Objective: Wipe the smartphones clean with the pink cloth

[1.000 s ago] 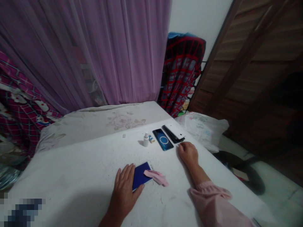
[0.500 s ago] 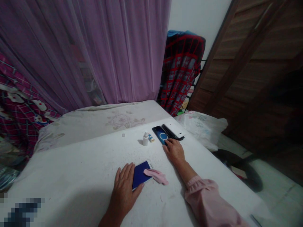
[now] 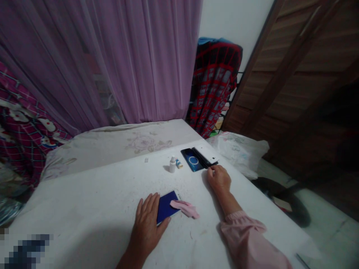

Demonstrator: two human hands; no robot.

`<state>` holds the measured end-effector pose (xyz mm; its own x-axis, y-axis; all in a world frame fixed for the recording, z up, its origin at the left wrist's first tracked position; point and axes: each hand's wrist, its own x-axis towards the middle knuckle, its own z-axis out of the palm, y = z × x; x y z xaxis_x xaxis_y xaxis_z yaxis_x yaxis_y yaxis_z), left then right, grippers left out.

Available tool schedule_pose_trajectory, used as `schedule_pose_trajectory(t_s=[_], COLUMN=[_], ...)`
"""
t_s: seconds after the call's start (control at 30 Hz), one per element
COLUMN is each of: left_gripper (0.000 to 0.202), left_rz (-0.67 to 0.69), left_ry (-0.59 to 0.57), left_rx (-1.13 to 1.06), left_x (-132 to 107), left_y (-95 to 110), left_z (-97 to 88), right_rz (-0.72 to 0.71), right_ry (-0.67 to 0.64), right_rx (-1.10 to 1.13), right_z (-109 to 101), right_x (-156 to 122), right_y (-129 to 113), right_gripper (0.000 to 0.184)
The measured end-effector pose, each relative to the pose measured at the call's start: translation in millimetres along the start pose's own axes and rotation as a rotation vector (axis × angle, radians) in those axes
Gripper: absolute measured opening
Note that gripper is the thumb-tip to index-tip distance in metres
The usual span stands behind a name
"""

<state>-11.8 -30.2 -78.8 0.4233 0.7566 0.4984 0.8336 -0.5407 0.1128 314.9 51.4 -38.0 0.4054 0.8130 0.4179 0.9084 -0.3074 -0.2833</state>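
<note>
My left hand [image 3: 148,220] lies at the left side of a blue-faced smartphone [image 3: 166,207], its fingers along one edge and its thumb at the lower edge, holding it on the table. A pink cloth [image 3: 185,208] lies partly across that phone. My right hand [image 3: 220,180] is closed, with curled fingers at the near end of a stack of dark and white phones [image 3: 206,154]. What its fingertips hold, if anything, is hidden. Beside the stack lies a dark phone with a pale ring on its blue screen [image 3: 193,160].
A small white bottle [image 3: 172,164] stands upright beside a blue, white and yellow item [image 3: 178,163]. Farther left lies a tiny grey square [image 3: 146,160]. Past the right edge of the white table [image 3: 106,201] is a plastic bag [image 3: 241,151]. Purple curtains [image 3: 146,59] hang behind.
My right hand has left the blue-screened phone and moved right to the near end of the stack, its fingers more curled. My left hand, the phone under it and the cloth have stayed put.
</note>
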Motion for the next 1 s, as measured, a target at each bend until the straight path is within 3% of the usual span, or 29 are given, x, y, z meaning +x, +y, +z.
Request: schedule_pose_trajectory(t_s=[0.17,0.47,0.6,0.7,0.77,0.87,0.93,1.0], left_gripper=[0.067,0.068,0.07,0.069,0.069,0.07,0.07,0.069], left_rz=[-0.003,-0.012,-0.008,-0.013,-0.016,-0.018,-0.01,0.009], left_ry=[0.001,0.005,0.006,0.011,0.013,0.019,0.033,0.044], left_rx=[-0.002,-0.015,-0.015,-0.025,-0.03,-0.029,-0.024,-0.019], left_x=[-0.1,-0.7,0.0,0.3,0.2,-0.7,-1.4,-2.1], left_y=[0.7,0.6,1.8,2.2,2.0,0.9,0.1,-0.6], left_z=[0.2,0.7,-0.8,-1.1,-0.4,1.6,2.9,3.8], right_rz=[0.032,-0.025,-0.011,-0.041,-0.116,-0.35,-0.619,-0.816], right_ry=[-0.077,-0.125,-0.136,-0.133,-0.081,0.025,-0.029,-0.134], right_rx=[-0.074,-0.083,0.0,0.194,0.374,0.59,0.666,0.606], right_z=[-11.6,-6.6,-4.1,-10.3,-22.4,-49.1,-64.3,-70.9], right_x=[11.1,13.6,3.9,-10.7,-26.2,-57.5,-79.7,-98.2], right_y=[7.5,-3.7,-0.1,-6.0,-17.8,-46.7,-67.9,-83.0], right_gripper=[0.026,0.025,0.024,0.024,0.026,0.026,0.023,0.029])
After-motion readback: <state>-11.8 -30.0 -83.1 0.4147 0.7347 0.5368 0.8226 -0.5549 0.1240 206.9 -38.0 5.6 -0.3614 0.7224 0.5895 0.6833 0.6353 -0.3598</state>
